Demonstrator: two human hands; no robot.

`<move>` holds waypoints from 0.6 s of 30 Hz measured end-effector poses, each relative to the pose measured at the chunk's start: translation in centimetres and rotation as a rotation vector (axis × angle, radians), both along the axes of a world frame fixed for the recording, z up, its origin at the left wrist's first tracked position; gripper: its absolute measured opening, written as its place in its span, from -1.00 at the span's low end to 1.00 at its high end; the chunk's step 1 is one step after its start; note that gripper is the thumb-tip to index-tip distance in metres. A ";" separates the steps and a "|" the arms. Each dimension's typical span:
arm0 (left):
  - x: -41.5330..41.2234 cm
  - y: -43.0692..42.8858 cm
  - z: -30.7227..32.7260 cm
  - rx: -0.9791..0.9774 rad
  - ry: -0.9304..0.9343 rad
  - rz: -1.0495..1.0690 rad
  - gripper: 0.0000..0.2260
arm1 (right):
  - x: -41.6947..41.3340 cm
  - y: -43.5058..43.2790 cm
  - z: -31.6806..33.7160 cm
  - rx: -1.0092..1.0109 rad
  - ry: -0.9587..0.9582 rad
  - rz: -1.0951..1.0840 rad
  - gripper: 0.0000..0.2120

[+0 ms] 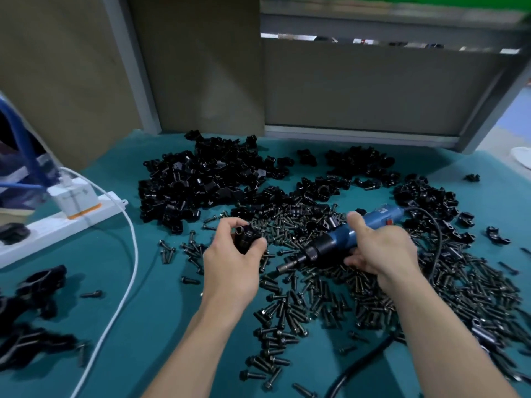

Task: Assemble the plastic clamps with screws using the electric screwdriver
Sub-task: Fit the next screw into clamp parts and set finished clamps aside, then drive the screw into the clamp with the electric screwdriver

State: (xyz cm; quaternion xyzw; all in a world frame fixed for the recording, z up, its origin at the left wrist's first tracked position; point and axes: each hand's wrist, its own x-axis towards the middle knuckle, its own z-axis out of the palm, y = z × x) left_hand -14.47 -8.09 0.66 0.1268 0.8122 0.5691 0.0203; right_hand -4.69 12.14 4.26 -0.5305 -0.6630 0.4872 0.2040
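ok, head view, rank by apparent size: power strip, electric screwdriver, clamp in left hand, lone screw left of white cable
1-2. power strip and electric screwdriver: look alike, strip cropped by the frame, so unranked.
3. clamp in left hand.
4. screw.

Black clamps [201,179], screws [301,305], blue screwdriver [342,237].

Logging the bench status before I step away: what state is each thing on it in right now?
Left hand, grips a black clamp.
Right hand, grips the electric screwdriver.
Electric screwdriver, held, tip clear of the clamp.
Screws, loose, scattered on the mat.
Clamp pile, loose heap behind the screws.
Power strip, white adapter plugged in.
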 end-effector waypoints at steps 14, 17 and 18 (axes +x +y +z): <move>0.0 -0.3 -0.2 -0.069 -0.017 -0.174 -0.76 | -2.7 -1.6 2.2 -0.483 0.444 -0.323 -0.55; -0.3 -0.4 0.1 -0.025 -0.024 -0.138 -0.82 | -1.0 -1.0 2.5 -0.587 0.606 -0.275 -0.73; -0.3 -0.4 0.2 -0.017 -0.035 -0.133 -0.84 | -0.5 -0.8 2.6 -0.633 0.688 -0.242 -0.73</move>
